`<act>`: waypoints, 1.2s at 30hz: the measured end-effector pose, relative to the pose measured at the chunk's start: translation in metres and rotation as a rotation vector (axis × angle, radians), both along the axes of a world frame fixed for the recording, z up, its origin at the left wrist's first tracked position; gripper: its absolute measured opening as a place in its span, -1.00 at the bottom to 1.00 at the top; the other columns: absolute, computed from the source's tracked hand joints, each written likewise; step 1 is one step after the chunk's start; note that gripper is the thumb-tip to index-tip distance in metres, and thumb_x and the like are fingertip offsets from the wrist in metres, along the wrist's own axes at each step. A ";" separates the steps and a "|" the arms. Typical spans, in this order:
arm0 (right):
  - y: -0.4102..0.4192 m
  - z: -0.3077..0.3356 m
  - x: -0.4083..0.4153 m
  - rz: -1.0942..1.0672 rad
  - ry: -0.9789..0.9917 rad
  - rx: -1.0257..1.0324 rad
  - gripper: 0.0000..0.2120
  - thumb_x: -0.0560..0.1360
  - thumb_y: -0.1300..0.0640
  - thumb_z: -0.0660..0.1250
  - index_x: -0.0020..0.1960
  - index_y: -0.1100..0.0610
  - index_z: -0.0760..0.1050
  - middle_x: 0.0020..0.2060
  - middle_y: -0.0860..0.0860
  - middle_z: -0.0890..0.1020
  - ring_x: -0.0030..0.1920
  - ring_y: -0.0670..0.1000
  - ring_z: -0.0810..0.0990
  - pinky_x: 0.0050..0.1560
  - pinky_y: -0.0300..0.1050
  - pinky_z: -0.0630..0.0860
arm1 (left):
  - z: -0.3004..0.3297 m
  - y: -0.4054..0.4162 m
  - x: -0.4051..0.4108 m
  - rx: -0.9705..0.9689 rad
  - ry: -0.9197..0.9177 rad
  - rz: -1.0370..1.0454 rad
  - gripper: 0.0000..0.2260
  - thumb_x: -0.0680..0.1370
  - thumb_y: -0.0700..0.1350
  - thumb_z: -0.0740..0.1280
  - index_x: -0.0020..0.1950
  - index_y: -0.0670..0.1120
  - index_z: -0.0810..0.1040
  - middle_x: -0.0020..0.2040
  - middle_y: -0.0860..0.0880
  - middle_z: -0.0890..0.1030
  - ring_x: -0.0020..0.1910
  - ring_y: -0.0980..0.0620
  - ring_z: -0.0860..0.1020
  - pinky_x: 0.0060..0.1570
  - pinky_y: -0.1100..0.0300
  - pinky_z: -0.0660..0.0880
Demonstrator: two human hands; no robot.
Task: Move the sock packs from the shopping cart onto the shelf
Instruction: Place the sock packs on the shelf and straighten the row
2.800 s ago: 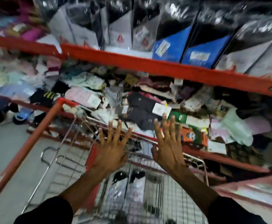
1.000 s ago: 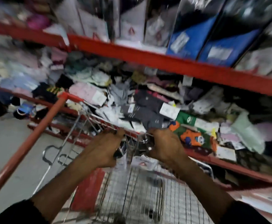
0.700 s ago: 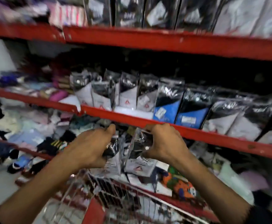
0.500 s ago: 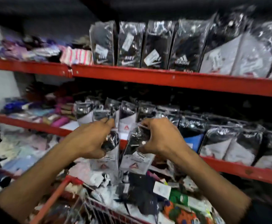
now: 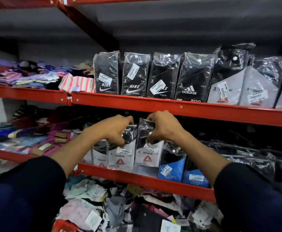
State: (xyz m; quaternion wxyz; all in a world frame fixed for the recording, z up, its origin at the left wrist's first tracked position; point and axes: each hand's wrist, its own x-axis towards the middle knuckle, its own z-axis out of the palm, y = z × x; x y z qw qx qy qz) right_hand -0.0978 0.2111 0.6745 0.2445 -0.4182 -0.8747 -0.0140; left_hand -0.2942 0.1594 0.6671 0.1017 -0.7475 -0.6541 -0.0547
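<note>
My left hand [image 5: 116, 129] grips the top of a black-and-white Reebok sock pack [image 5: 122, 157] in clear plastic. My right hand [image 5: 162, 127] grips the top of a second Reebok sock pack [image 5: 147, 157] right beside it. Both packs hang upright in front of the middle red shelf [image 5: 137, 179], their lower edges close above its front rail, level with a row of similar packs [image 5: 98, 158] standing there. Only a red corner of the shopping cart [image 5: 61, 226] shows at the bottom edge.
The upper red shelf [image 5: 178, 108] carries upright Nike [image 5: 133, 76] and Adidas [image 5: 193, 77] sock packs. Blue packs [image 5: 171, 168] stand right of my hands. Folded coloured socks [image 5: 28, 77] fill the left shelves. Loose socks [image 5: 120, 206] are piled on the lowest shelf.
Both hands grabbed one sock pack each out of the cart and lifted them up to the middle shelf. My view rose from the cart to the shelves.
</note>
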 end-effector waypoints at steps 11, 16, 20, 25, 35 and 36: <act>0.031 -0.035 -0.014 -0.087 -0.064 -0.109 -0.52 0.05 -0.01 0.71 -0.12 0.08 0.64 -0.27 0.03 0.70 -0.24 0.08 0.66 -0.18 -0.07 0.63 | -0.029 0.056 -0.007 -0.122 -0.037 0.003 -0.30 0.17 -0.03 0.68 0.21 -0.11 0.46 0.00 -0.11 0.67 -0.06 -0.10 0.65 -0.05 -0.04 0.66; 0.033 -0.053 -0.021 -0.088 -0.111 -0.120 -0.50 0.08 -0.02 0.72 -0.10 0.10 0.60 -0.22 0.04 0.69 -0.20 0.09 0.67 -0.14 -0.04 0.63 | -0.037 0.066 -0.009 -0.141 -0.087 -0.003 -0.33 0.25 -0.15 0.65 0.29 -0.09 0.44 -0.04 -0.07 0.64 -0.14 -0.04 0.62 -0.14 0.05 0.63; 0.035 -0.061 -0.021 -0.097 -0.136 -0.111 -0.47 0.12 -0.03 0.71 -0.03 0.12 0.60 -0.16 0.05 0.69 -0.17 0.11 0.65 -0.18 -0.06 0.57 | -0.039 0.071 -0.009 -0.151 -0.089 -0.016 -0.35 0.26 -0.17 0.63 0.29 -0.09 0.46 -0.08 -0.03 0.63 -0.21 0.00 0.58 -0.25 0.15 0.53; 0.034 -0.066 -0.021 -0.090 -0.177 -0.101 -0.47 0.16 -0.05 0.70 -0.01 0.14 0.57 -0.11 0.07 0.68 -0.09 0.13 0.66 -0.18 -0.06 0.52 | -0.041 0.076 -0.011 -0.148 -0.115 -0.013 -0.30 0.28 -0.17 0.65 0.35 -0.08 0.42 -0.02 -0.01 0.57 -0.10 -0.03 0.58 -0.15 0.13 0.53; 0.032 -0.081 -0.019 -0.058 -0.237 0.001 -0.47 0.33 0.00 0.58 0.21 0.16 0.52 0.00 0.12 0.68 0.02 0.18 0.66 -0.09 -0.02 0.52 | -0.067 0.079 -0.017 -0.145 -0.136 -0.011 -0.20 0.22 -0.08 0.69 0.38 -0.11 0.43 0.26 -0.15 0.52 0.25 -0.16 0.51 0.15 0.10 0.49; 0.030 -0.081 -0.018 -0.043 -0.241 0.021 -0.44 0.34 -0.02 0.56 0.26 0.16 0.49 0.03 0.12 0.67 0.04 0.18 0.65 -0.06 -0.02 0.53 | -0.068 0.078 -0.017 -0.145 -0.123 -0.013 -0.17 0.21 -0.06 0.70 0.41 -0.10 0.42 0.28 -0.15 0.49 0.28 -0.16 0.48 0.23 0.07 0.48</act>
